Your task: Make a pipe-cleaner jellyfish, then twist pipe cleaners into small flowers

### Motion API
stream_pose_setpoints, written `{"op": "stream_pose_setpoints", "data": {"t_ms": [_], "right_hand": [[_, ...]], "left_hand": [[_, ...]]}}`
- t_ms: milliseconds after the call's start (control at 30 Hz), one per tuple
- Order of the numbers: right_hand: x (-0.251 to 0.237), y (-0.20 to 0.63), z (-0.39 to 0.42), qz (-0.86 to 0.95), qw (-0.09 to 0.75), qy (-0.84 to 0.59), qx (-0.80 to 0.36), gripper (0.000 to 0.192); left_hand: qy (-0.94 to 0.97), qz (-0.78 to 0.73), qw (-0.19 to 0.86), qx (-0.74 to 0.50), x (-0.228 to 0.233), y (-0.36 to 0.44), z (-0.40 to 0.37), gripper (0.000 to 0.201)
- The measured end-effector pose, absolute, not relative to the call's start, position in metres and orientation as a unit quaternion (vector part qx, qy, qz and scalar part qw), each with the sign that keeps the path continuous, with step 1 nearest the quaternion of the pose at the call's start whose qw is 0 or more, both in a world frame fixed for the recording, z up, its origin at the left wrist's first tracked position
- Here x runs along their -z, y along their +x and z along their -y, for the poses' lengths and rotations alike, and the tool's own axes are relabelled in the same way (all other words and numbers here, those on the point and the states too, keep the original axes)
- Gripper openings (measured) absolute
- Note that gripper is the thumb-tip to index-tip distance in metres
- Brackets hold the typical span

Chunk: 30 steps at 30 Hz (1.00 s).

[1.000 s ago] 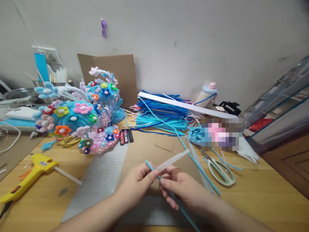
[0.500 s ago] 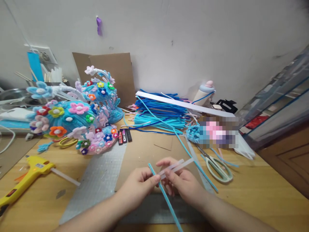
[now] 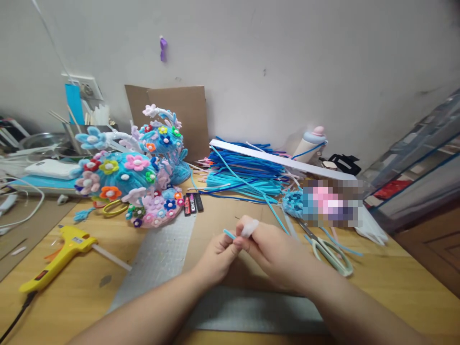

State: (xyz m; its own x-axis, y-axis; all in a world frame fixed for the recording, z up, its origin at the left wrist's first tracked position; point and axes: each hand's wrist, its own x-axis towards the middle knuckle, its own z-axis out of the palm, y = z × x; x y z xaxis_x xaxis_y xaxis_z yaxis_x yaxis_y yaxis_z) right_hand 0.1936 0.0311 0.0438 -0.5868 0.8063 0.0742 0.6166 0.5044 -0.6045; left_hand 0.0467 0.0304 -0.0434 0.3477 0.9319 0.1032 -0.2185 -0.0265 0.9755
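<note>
My left hand is closed in a pinch on a light blue pipe cleaner, whose short end pokes out above the fingers. Pressed against its fingertips is my right hand, its fingers curled. A translucent white strip, blurred, shows at the right hand's knuckles, held in that hand. The rest of the pipe cleaner is hidden by the hands. Both hands are over a brown cardboard sheet lying on a grey cutting mat.
Left stand a yellow glue gun and pipe-cleaner flower decorations. Behind lies a heap of blue pipe cleaners under a white strip. At right are scissors, a bottle and a glass-fronted shelf.
My right hand has turned and closed in against the left fingertips. The translucent strips, earlier pointing up to the right, now show only in part. The view has shifted leftward.
</note>
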Motion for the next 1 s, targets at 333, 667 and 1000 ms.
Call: {"op": "stream_pose_setpoints", "data": {"t_ms": [333, 667, 1000], "right_hand": [[-0.021, 0.198, -0.041, 0.819, 0.221, -0.382, -0.366, 0.024], [0.015, 0.185, -0.022, 0.573, 0.362, -0.405, -0.614, 0.038], [0.016, 0.196, -0.03, 0.504, 0.432, -0.417, -0.621, 0.031]], "left_hand": [[0.558, -0.351, 0.622, -0.422, 0.056, 0.047, -0.031, 0.052], [0.554, -0.381, 0.606, -0.425, 0.037, 0.036, -0.021, 0.035], [0.654, -0.477, 0.49, -0.324, 0.035, 0.026, -0.017, 0.033]]}}
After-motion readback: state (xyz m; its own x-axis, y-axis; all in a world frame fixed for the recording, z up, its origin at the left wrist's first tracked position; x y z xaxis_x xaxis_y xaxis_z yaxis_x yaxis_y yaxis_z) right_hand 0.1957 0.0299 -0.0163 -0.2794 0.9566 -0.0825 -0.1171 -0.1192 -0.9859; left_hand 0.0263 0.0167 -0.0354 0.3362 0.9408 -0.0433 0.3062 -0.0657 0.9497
